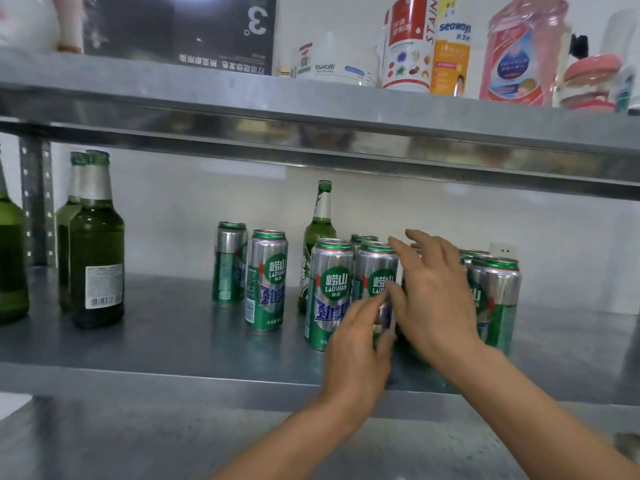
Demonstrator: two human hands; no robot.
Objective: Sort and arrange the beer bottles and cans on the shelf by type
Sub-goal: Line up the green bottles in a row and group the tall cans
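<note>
Several green-and-silver Laoshan beer cans stand in a cluster on the steel middle shelf. My left hand grips the lower part of one front can, thumb on its right side. Beside it on the left stands another can. My right hand hovers with fingers spread over the cans behind and to the right, hiding some of them; one can shows at its right. Two more cans stand apart on the left. A slim green bottle rises behind the cluster.
Three dark green bottles stand at the shelf's far left by the upright post. The upper shelf carries a black box, a white tub, jars and detergent bottles. A lower steel surface lies below. A wall socket sits behind.
</note>
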